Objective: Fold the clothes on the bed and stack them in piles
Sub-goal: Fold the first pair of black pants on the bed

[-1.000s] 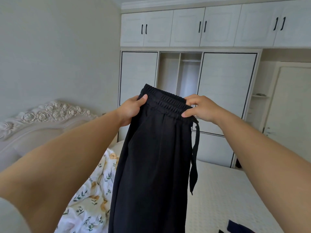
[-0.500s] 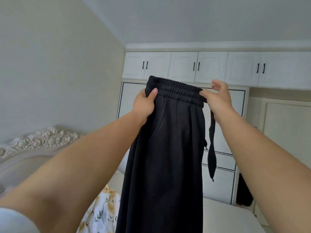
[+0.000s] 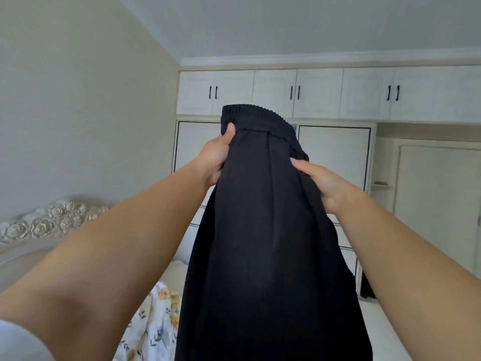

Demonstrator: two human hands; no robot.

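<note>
Fingers of both hands grip the black trousers (image 3: 265,230) just below their waistband.

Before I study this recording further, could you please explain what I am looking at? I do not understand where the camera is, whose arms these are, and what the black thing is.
There is no machine here. The camera is worn on a person's head and looks forward, so the two bare arms reaching out belong to that person. There is only this one view.

The left hand and the right hand hold up black trousers just below the elastic waistband. The left thumb lies on the front of the cloth; the other fingers of both hands are hidden behind it. The trousers hang down in the air, not yet folded.

Below is the bed, with a flowered cloth lying on it at the lower left and a carved headboard further left. Behind stands a white wardrobe.
</note>
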